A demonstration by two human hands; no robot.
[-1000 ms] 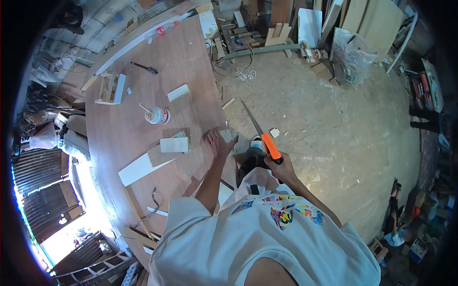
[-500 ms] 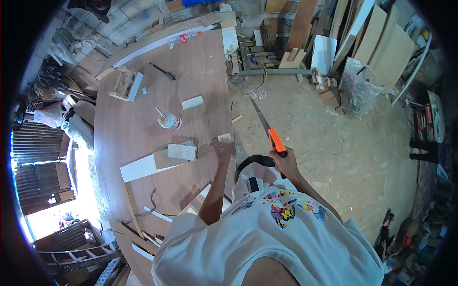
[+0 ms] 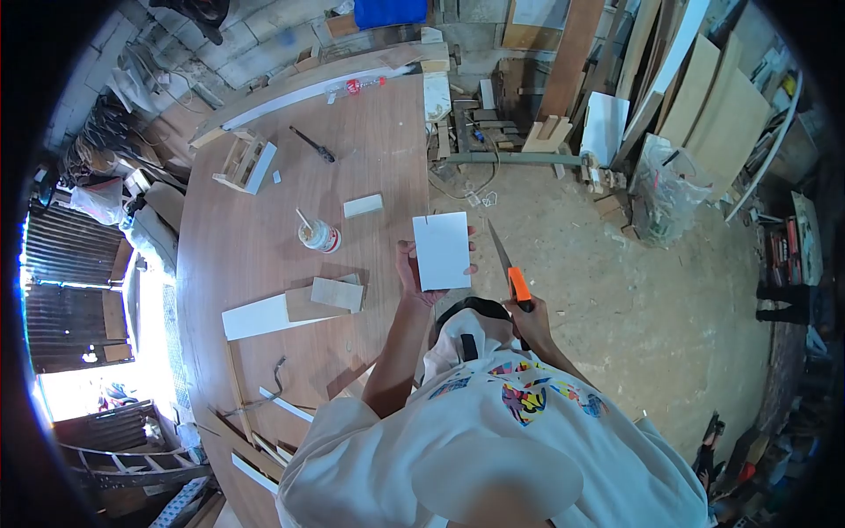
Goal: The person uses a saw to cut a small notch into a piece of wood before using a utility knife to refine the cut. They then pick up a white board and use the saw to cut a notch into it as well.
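My left hand [image 3: 414,273] grips a white rectangular board [image 3: 443,253] from beneath, fingers and thumb showing at its two sides. A short dark line marks the board's top edge near the left. In my right hand [image 3: 530,319] is a handsaw [image 3: 518,283] with an orange and black handle, its narrow blade pointing up and away beside the board without touching it. On the table left of the board lie a small white block [image 3: 363,206] and a jar with a stick in it [image 3: 319,236]. Stacked board pieces [image 3: 337,295] lie nearer my left forearm.
The wooden table [image 3: 255,211] carries a small wooden frame [image 3: 245,163], a dark tool [image 3: 312,143] and a plastic bottle [image 3: 356,85]. Planks [image 3: 568,62] lean on the far wall beside a clear bag of scraps [image 3: 662,194]. Another person [image 3: 709,449] is partly visible at lower right.
My left hand has lifted from the table edge and now holds the white board face up before me. My right hand and the saw have shifted slightly down and right.
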